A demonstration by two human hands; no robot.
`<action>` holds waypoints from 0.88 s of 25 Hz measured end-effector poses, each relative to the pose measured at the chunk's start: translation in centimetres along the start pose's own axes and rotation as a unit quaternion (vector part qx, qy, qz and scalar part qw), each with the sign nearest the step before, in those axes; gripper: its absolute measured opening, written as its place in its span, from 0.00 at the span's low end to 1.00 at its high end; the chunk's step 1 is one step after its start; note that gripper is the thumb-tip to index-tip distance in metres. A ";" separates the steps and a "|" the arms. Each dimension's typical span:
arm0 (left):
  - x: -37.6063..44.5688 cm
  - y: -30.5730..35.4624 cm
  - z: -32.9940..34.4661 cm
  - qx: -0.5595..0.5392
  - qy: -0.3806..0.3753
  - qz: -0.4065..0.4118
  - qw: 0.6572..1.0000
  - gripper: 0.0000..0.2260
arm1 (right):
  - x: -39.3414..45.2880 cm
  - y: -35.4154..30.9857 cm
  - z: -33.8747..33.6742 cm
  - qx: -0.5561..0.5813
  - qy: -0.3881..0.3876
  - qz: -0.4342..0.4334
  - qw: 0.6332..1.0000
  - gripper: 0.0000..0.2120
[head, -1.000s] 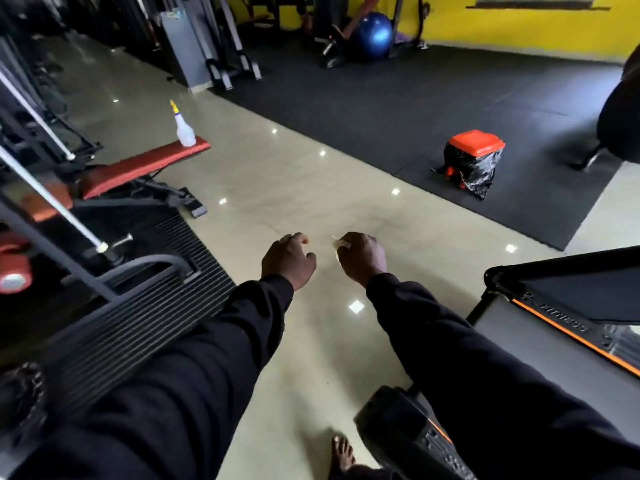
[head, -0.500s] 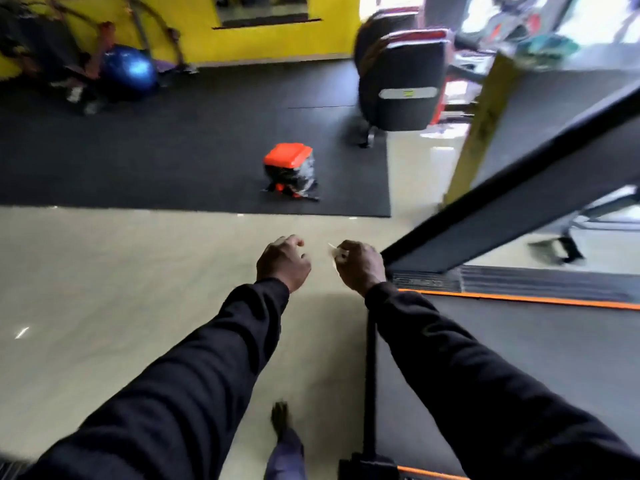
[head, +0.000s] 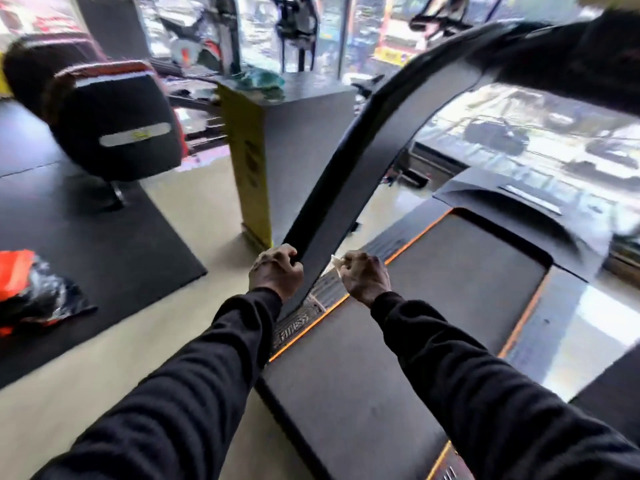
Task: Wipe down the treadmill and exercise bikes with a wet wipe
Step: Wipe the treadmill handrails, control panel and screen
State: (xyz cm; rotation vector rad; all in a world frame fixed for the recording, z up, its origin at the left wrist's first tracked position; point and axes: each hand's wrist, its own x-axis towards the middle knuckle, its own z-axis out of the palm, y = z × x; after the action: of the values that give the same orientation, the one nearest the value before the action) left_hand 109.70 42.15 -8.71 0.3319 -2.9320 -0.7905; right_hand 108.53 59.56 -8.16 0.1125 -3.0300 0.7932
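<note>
The treadmill fills the right half, its dark belt (head: 433,306) edged in orange and its black curved upright (head: 346,150) rising from the near left side rail. My right hand (head: 363,277) is curled over the rail and pinches a small white wet wipe (head: 335,261) that sticks out to the left, close to the upright's base. My left hand (head: 275,271) is curled in a fist just left of the upright and holds nothing that I can see. Whether it touches the upright is unclear. Both arms are in black sleeves.
A bin with an orange lid and a black bag (head: 20,289) sits on the black floor mat (head: 104,244) at left. A black and red padded machine (head: 114,126) stands behind it. A grey and yellow pillar (head: 252,157) stands beside the treadmill. Blurred exercise machines (head: 298,26) line the back windows.
My view has swung right, from the open floor onto the treadmill. Both hands kept their pose and are now at the base of the treadmill's upright, the wipe still in my right hand.
</note>
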 end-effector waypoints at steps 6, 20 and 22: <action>6.9 9.2 2.5 -0.030 -0.045 0.133 0.990 0.14 | 4.0 4.9 -5.1 -0.029 0.105 0.106 0.988 0.11; 25.1 46.0 10.3 -0.034 -0.121 0.325 0.937 0.14 | 22.4 25.2 -29.4 -0.004 0.291 0.204 0.935 0.11; 27.4 51.6 8.9 -0.048 -0.127 0.336 0.932 0.14 | 24.9 26.6 -34.9 0.006 0.296 0.208 0.932 0.09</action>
State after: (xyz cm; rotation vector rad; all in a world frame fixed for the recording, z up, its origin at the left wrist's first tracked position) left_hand 72.24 83.68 10.39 -0.7985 -2.8795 -0.8938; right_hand 81.37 98.04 9.88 -0.6640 -2.4850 0.6928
